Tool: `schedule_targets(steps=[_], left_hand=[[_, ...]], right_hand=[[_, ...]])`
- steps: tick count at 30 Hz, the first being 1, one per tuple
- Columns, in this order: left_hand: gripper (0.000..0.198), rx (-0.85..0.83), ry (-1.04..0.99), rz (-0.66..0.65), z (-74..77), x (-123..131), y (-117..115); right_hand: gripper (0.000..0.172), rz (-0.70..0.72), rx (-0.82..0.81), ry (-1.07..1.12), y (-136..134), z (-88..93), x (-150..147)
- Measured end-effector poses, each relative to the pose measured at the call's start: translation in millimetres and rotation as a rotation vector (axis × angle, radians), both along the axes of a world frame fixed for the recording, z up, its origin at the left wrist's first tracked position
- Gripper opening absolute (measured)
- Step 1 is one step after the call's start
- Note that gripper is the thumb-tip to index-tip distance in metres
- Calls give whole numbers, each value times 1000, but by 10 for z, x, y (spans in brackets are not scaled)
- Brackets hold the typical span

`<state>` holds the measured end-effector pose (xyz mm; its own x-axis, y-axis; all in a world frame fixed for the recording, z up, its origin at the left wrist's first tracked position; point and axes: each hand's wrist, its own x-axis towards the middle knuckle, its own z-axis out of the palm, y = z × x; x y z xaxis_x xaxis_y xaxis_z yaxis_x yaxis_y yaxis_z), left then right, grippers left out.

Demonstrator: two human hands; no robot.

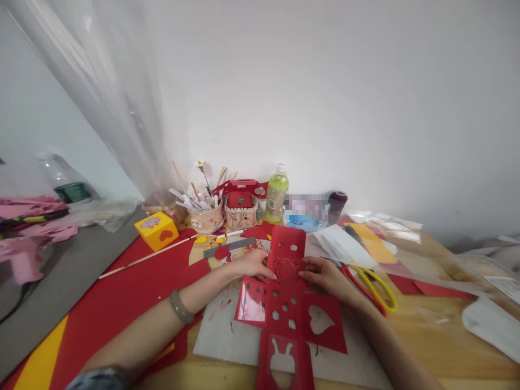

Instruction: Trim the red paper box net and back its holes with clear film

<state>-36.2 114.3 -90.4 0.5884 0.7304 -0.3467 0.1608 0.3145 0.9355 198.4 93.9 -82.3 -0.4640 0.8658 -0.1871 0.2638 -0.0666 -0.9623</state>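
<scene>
A flat red paper box cut-out (pixel 284 333) in a cross shape lies over a white sheet (pixel 219 330) in front of me. Its panels have holes cut in them: a rose-like pattern, several rounded openings, a heart on the right panel and an animal-like outline at the bottom. The left panel looks shiny. My left hand (pixel 252 265) pinches the left edge beside the rose panel, thumb on top. On the opposite edge, my right hand (pixel 323 275) grips the same panel. A bangle (pixel 181 307) circles my left wrist.
Scissors (pixel 379 290) with red and yellow handles lie at right. A grey ruler (pixel 239 246), a yellow paper box (pixel 157 229) and red sheets (pixel 134 303) are at left. Behind stand a pen basket (pixel 207 219) and a green-liquid bottle (pixel 278 195). A pink glue gun (pixel 20 257) lies far left.
</scene>
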Motion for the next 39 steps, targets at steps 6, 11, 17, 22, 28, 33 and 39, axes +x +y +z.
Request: schedule_targets(steps=[6,11,17,22,28,33,39], left_hand=[[30,73,175,-71,37,7,-39],[25,124,185,-43,75,22,-68],[35,126,94,48,63,38,-53],[45,102,56,87,45,53,-48],[44,67,18,90,46,44,-52],[51,-1,-31,84,74,27,-66],[42,-9,-10,87,154,-73,-62]], right_hand=[[36,-151,45,54,-121,110,-11],[49,-352,160,67,-279,224,28],[39,-441,393,-195,-299,173,308],[32,-395,515,-390,-158,221,621],[39,-328,538,-513,64,204,778],[35,-273,511,-618,37,379,828],[34,-198,504,-849,-92,605,964]])
